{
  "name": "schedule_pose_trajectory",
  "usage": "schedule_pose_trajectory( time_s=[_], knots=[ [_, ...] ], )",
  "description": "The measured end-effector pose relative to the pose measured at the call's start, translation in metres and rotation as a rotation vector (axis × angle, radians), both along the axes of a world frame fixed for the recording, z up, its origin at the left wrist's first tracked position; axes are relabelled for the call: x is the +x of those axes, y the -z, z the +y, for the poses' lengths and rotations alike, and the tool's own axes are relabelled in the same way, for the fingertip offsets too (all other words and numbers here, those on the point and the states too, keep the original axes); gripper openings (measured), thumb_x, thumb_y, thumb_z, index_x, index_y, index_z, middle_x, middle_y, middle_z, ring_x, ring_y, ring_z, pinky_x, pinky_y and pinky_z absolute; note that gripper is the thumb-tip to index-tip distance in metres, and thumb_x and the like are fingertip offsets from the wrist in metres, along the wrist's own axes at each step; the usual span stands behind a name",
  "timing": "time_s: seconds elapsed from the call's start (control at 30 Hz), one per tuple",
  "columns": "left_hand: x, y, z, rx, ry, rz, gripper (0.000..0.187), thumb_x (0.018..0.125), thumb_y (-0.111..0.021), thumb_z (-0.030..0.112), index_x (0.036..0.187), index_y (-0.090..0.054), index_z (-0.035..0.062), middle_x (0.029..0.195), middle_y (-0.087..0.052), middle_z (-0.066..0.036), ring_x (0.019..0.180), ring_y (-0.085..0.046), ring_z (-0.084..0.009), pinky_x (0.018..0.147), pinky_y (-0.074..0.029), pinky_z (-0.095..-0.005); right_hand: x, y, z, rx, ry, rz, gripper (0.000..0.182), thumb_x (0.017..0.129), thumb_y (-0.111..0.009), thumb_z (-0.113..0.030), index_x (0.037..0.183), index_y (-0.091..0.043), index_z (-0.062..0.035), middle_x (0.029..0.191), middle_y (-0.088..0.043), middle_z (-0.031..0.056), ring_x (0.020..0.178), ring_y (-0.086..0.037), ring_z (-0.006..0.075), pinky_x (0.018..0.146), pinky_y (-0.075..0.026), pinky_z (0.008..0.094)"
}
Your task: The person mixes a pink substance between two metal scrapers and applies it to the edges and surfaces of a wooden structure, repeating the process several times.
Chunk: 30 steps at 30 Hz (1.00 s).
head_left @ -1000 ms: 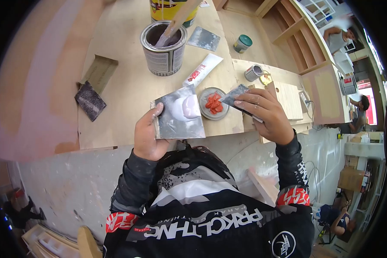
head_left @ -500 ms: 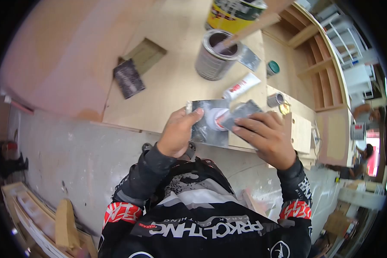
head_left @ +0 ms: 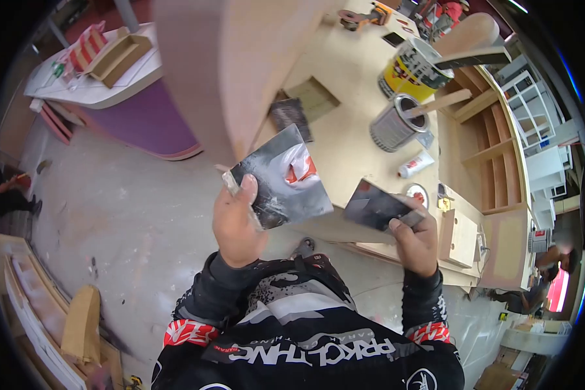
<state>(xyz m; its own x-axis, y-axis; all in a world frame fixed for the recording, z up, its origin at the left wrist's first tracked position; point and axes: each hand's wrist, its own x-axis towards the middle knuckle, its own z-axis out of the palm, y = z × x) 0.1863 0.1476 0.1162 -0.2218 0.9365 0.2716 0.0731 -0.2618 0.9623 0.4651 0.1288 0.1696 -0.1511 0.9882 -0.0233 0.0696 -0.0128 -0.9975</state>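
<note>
My left hand (head_left: 239,224) grips a flat grey metal filler spreader (head_left: 276,198) by its left edge, thumb on top. On its face sits a dab of white filler with a red-orange streak (head_left: 300,168). My right hand (head_left: 417,242) holds a second, smaller grey spreader (head_left: 375,207), pinched at its right end. The two spreaders are apart, both raised near the bench's front edge. A white tube with red print (head_left: 416,164) lies beyond my right hand. Just above the right fingers is a small round container with white and red on it (head_left: 416,193).
The wooden bench (head_left: 354,162) carries an open grey can (head_left: 391,130) with a stick, a yellow-labelled can (head_left: 406,78), a dark abrasive pad (head_left: 292,118) and an orange-and-black power tool (head_left: 365,18). A pale curved panel (head_left: 240,58) rises at left. Wooden shelving (head_left: 491,143) stands right.
My right hand has drawn its spreader away from the left one, where the two overlapped over the filler. The left spreader is now raised and tilted. The view has shifted too.
</note>
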Motion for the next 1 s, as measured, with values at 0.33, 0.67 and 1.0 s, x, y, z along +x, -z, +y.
schedule_pose_trajectory(
  time_s=[0.33, 0.67, 1.0],
  knots=[
    [-0.167, -0.032, -0.076, -0.085, 0.266, -0.019, 0.044, 0.104, -0.041, 0.031, 0.119, -0.056, -0.0071, 0.091, -0.064, -0.008, 0.082, -0.054, -0.0118, 0.075, -0.045, -0.0285, -0.230, 0.042, -0.039, -0.307, -0.029, 0.597, 0.048, 0.084, -0.052, 0.001, 0.131, -0.043, 0.0028, 0.125, -0.056, 0.0121, 0.115, -0.056, 0.0232, 0.103, -0.041, 0.0389],
    [-0.286, 0.024, -0.124, -0.452, 0.194, -1.103, 0.042, 0.104, -0.041, 0.035, 0.120, -0.057, -0.0002, 0.111, -0.065, -0.010, 0.103, -0.064, -0.0213, 0.096, -0.049, -0.0360, -0.339, 0.027, -0.048, 0.999, -0.396, 0.002, 0.033, 0.077, -0.064, 0.004, 0.106, -0.066, -0.0096, 0.115, -0.061, 0.0183, 0.102, -0.062, 0.0319, 0.091, -0.049, 0.0432],
    [-0.389, 0.032, -0.132, -0.353, 0.041, -1.252, 0.030, 0.099, -0.050, 0.018, 0.123, -0.052, 0.0006, 0.109, -0.064, -0.009, 0.099, -0.066, -0.0222, 0.087, -0.054, -0.0411, -0.431, 0.093, 0.000, 0.813, -0.791, -0.598, 0.050, 0.070, -0.064, 0.010, 0.116, -0.064, -0.0106, 0.119, -0.058, 0.0160, 0.120, -0.053, 0.0353, 0.102, -0.044, 0.0453]
  ],
)
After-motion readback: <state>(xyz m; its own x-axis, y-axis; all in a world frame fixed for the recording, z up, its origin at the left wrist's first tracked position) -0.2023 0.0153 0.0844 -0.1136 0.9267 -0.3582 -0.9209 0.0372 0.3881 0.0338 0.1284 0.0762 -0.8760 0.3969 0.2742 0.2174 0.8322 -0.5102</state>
